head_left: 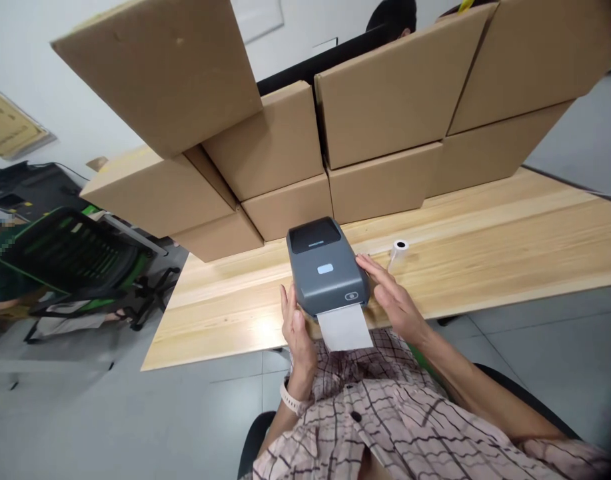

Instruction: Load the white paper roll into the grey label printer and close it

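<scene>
A dark grey printer [318, 270] sits on the wooden table [485, 247], near its front edge. White paper [345, 328] sticks out of its front slot and hangs past the table edge. My left hand [298, 330] rests against the printer's left side near the front corner, fingers stretched. On the opposite side, my right hand [392, 297] touches the printer's right side with its fingertips, fingers extended. Neither hand is wrapped round anything. A small white paper roll [399, 250] stands on the table to the right of the printer, its loose end trailing toward the front.
Cardboard boxes [385, 100] are stacked along the table's back, one tilted box [160, 73] on top at the left. Behind them a person's head [392, 17] shows. At the far left, another person is beside a green and black office chair [70, 253].
</scene>
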A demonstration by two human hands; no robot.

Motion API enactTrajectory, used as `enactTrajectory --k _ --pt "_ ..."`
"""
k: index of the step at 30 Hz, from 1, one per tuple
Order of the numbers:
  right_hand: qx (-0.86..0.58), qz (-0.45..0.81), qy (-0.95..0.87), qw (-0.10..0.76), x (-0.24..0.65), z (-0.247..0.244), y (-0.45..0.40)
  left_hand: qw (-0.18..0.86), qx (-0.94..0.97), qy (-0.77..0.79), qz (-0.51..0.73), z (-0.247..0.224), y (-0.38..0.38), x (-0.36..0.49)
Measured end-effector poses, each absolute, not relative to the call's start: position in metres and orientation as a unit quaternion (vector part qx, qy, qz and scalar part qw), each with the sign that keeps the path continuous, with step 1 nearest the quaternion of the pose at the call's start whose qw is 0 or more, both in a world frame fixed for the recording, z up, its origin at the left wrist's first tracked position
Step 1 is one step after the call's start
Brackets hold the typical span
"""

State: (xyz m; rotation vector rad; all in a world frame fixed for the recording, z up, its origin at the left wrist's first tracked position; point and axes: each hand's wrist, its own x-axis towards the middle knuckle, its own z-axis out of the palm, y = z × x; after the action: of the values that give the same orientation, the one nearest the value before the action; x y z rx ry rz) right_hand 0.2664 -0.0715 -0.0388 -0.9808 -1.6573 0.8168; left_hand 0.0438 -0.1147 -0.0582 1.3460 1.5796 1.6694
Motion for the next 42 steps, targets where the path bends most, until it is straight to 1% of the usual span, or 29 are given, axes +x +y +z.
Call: enactTrajectory --k 4,7,9,11,14,17,19,22,25,26,27,29,31,32,34,36,38,40,42 --pt "-0.368 0.266 -0.738 0.499 0.269 -0.003 -0.042 0.171 0.511 0.548 0.64 -0.025 -0.078 0.032" --pt "-0.344 0.193 -0.776 0.492 0.262 0.03 0.003 0.2 0.464 0.476 0.72 -0.002 -0.034 0.021" --pt "-0.34 0.165 -0.784 0.493 0.253 0.051 0.037 0.234 0.434 0.466 0.734 0.005 -0.008 0.015" --pt "-0.344 0.155 -0.779 0.501 0.242 0.067 0.069 0.295 0.432 0.492 0.696 0.004 0.008 0.009" --pt "-0.345 0.172 -0.762 0.521 0.226 0.081 0.115 0.387 0.458 0.533 0.597 -0.007 0.012 0.004" --pt "-0.348 0.186 -0.744 0.539 0.215 0.083 0.158 0.427 0.479 0.549 0.535 -0.016 0.005 0.0" --pt "-0.354 0.194 -0.742 0.535 0.213 0.082 0.177 0.438 0.491 0.559 0.505 -0.019 0.003 -0.002" --pt "-0.359 0.175 -0.747 0.531 0.218 0.081 0.17 0.447 0.51 0.574 0.459 -0.02 0.005 -0.005" --pt "-0.356 0.098 -0.741 0.561 0.228 0.075 0.126 0.444 0.533 0.586 0.419 -0.017 0.008 -0.008" --pt "-0.349 0.095 -0.756 0.545 0.231 0.072 0.109 0.44 0.542 0.588 0.408 -0.016 0.008 -0.009" --pt "-0.336 0.118 -0.797 0.488 0.234 0.068 0.095 0.437 0.551 0.589 0.398 -0.014 0.008 -0.01" --pt "-0.313 0.173 -0.877 0.319 0.234 0.059 0.079 0.431 0.569 0.589 0.379 -0.008 0.007 -0.01" --pt "-0.297 0.196 -0.923 0.145 0.226 0.052 0.078 0.425 0.584 0.591 0.36 -0.003 0.006 -0.011" --pt "-0.297 0.192 -0.932 0.082 0.22 0.049 0.081 0.422 0.59 0.592 0.352 -0.001 0.005 -0.011" --pt "-0.303 0.18 -0.936 0.003 0.206 0.046 0.089 0.415 0.6 0.595 0.337 0.003 0.005 -0.011" --pt "-0.308 0.186 -0.932 -0.035 0.195 0.048 0.096 0.416 0.609 0.592 0.325 0.004 0.006 -0.011" --pt "-0.3 0.209 -0.93 -0.04 0.194 0.055 0.099 0.418 0.617 0.586 0.318 0.004 0.007 -0.013" --pt "-0.267 0.248 -0.931 -0.023 0.204 0.066 0.098 0.42 0.62 0.582 0.317 0.004 0.007 -0.014" --pt "-0.225 0.29 -0.93 0.026 0.226 0.077 0.096 0.429 0.611 0.582 0.321 0.004 0.007 -0.015"
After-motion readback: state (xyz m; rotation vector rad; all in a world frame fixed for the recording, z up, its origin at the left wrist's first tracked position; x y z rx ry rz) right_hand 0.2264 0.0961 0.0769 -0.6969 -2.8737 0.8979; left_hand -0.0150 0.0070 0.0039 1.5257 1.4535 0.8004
